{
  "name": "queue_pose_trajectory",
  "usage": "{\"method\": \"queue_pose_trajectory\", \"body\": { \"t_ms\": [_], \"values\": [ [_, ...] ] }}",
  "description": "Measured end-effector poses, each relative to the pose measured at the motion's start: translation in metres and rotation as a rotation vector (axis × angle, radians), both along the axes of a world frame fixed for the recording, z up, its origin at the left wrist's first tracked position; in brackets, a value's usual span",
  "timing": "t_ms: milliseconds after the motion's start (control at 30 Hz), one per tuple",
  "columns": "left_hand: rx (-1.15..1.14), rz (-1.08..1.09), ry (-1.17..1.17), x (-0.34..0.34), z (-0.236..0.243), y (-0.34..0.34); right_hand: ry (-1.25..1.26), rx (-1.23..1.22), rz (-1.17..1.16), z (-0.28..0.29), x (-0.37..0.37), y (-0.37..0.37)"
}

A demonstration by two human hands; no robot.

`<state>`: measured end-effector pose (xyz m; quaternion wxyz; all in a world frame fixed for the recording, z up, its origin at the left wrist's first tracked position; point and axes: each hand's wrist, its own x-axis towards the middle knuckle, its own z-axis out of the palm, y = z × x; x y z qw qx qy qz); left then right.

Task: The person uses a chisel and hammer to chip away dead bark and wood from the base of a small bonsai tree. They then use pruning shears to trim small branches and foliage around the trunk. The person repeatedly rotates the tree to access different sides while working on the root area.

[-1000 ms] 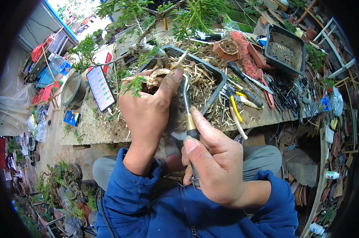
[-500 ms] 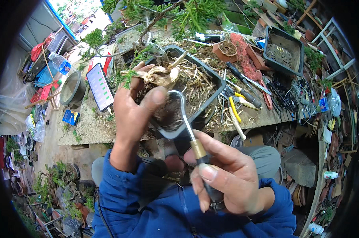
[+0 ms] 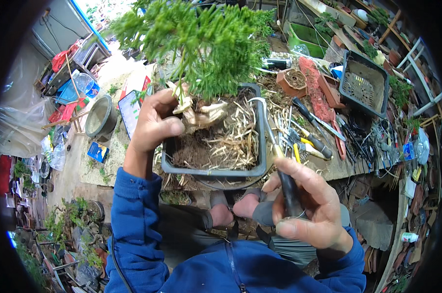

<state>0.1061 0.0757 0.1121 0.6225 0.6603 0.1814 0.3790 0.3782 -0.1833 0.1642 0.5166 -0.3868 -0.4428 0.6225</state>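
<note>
A small juniper tree [image 3: 216,53] with dense green foliage stands tilted over a dark rectangular pot [image 3: 212,173] of soil and pale wood shavings. My left hand [image 3: 155,122] is closed on its pale, stripped trunk [image 3: 201,115], its fingers partly hidden behind the wood. In my right hand [image 3: 317,202] is a hooked carving tool [image 3: 290,193] with a black handle. Its curved metal tip is raised near the pot's right rim, apart from the trunk.
Right of the pot lie pliers, knives and other hand tools [image 3: 313,142]. Beyond them are a black plastic tray [image 3: 363,83] and a small brown pot [image 3: 292,80]. To the left are a phone [image 3: 129,112], a round grey pot [image 3: 101,117] and a small blue packet [image 3: 98,152].
The hooked tool has moved away from the trunk to the right, its handle turning in my right hand. The juniper's foliage has swung down into view over the pot; my left hand keeps hold of the trunk.
</note>
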Motion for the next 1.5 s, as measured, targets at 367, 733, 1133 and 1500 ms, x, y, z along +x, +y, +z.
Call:
{"method": "queue_pose_trajectory", "body": {
  "t_ms": [367,733,1133,1500],
  "values": [
    [0.203,0.640,0.435,0.035,0.012,-0.101,-0.328,0.656,-0.359,-0.012,0.018,0.076],
    [0.535,0.176,0.832,-0.006,0.056,-0.068,-0.328,0.674,-0.617,-0.017,0.031,0.091],
    [0.454,-0.300,0.461,0.036,0.040,-0.006,-0.405,0.315,-0.434,0.008,0.018,0.062],
    [0.149,-0.116,0.407,0.034,0.032,-0.031,-0.558,0.871,-0.332,-0.026,0.026,0.092]
  ]
}}
